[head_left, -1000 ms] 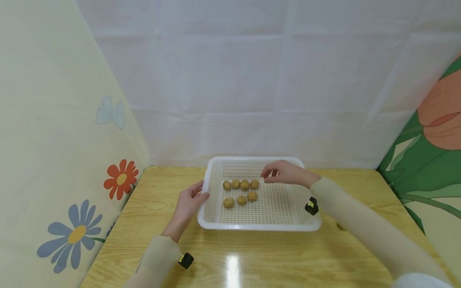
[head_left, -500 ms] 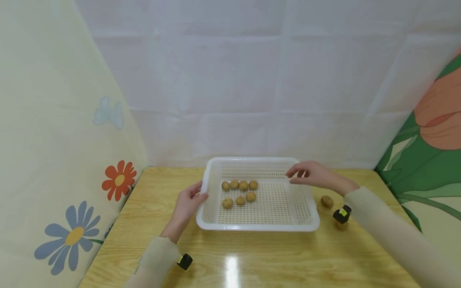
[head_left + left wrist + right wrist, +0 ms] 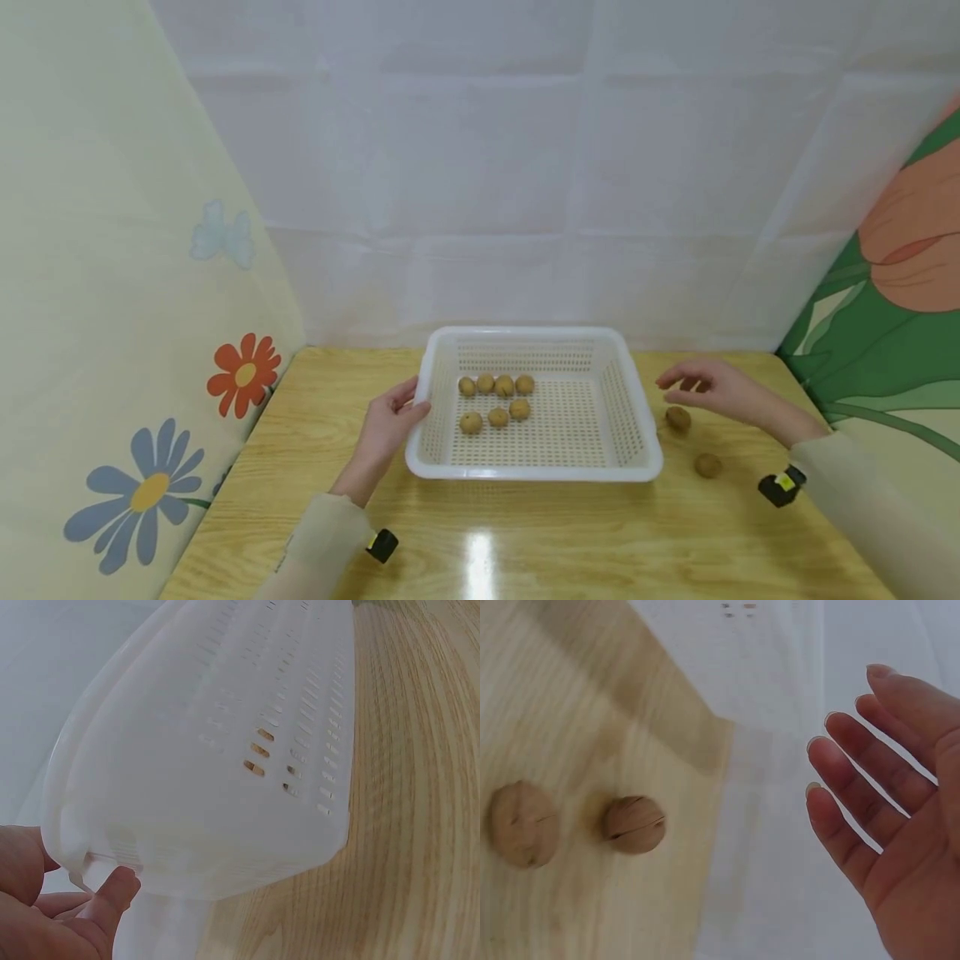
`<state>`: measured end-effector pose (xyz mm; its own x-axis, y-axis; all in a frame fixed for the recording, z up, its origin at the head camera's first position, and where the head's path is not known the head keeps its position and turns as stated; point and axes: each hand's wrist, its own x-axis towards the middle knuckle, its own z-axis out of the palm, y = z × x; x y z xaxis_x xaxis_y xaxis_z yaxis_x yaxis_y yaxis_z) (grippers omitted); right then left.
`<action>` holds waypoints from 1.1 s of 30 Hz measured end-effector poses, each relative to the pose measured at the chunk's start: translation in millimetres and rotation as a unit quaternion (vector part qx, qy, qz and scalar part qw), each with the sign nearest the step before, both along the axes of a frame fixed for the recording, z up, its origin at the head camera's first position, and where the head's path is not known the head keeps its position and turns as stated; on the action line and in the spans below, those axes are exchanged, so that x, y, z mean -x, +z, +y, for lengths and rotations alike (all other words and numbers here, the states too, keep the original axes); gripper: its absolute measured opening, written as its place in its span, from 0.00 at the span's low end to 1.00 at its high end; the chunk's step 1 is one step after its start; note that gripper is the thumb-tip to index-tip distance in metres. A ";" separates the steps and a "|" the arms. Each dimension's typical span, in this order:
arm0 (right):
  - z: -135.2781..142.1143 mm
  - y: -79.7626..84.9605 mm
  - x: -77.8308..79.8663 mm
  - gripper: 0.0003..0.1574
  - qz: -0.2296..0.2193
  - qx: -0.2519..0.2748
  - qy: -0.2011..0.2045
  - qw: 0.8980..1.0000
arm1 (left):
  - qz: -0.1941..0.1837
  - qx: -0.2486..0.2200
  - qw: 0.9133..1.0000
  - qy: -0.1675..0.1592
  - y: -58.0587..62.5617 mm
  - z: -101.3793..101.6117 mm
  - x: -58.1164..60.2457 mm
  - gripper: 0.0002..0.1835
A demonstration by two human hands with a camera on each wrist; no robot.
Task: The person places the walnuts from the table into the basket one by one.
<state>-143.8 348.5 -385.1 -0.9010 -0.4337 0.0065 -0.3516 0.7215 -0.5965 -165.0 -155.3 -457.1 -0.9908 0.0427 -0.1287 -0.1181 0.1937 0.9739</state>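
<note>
A white plastic basket [image 3: 534,473] stands on the table with several walnuts [image 3: 504,385] inside, in two rows toward its left side. My left hand [image 3: 386,427] grips the basket's left rim; in the left wrist view the fingers [image 3: 112,896] hold the rim's edge beside the slotted wall. To the right of the basket, my right hand [image 3: 712,390] hovers empty, its fingers apart and slightly bent. Just below it lies one walnut [image 3: 678,418], and a second walnut [image 3: 707,465] sits nearer the front. Both of these show on the wood in the right wrist view, apart from the hand.
The wooden table [image 3: 570,542] ends at a white cloth backdrop [image 3: 480,208] behind the basket. Flower-printed panels [image 3: 243,375] flank it on the left and right. Black wrist cameras [image 3: 782,486] stick out from both sleeves.
My right hand has moved from over the basket's inside rightward, past its right rim, to above the loose walnuts, uncovering them. My left hand keeps its place on the rim.
</note>
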 end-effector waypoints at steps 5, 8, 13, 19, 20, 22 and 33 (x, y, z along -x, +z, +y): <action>20.7 -17.5 -16.2 0.15 -0.003 -0.008 0.007 1.000 | 0.000 -0.004 1.000 -0.001 0.6 -0.5 -0.2 0.33; 31.0 -33.0 -25.5 0.16 -0.016 -0.004 -0.001 1.000 | 0.001 -0.007 1.000 -0.003 0.3 -1.4 0.3 0.33; 46.9 -54.8 -39.2 0.16 -0.028 0.016 0.002 0.999 | -0.002 -0.003 1.000 -0.004 -0.7 -1.9 1.0 0.33; 62.8 -71.0 -49.9 0.18 -0.029 0.044 0.019 0.998 | -0.001 -0.005 1.000 -0.006 -1.4 -1.6 1.3 0.33; 64.7 -74.0 -50.9 0.18 -0.027 0.045 0.018 0.998 | -0.002 -0.005 1.000 -0.006 -1.4 -1.7 1.2 0.33; 68.2 -79.9 -52.1 0.18 -0.030 0.045 0.015 0.998 | -0.002 -0.005 1.000 -0.006 -1.5 -2.2 1.2 0.33; 77.2 -103.2 -50.5 0.17 -0.022 0.060 0.035 0.997 | -0.003 -0.012 1.000 -0.011 0.3 -1.5 -0.9 0.35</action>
<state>-93.3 425.7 -488.3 -0.8691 -0.4942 0.0233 -0.3704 0.6188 -0.6927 -164.2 -156.8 -456.8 -0.9887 0.0683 -0.1336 -0.1201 0.1730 0.9776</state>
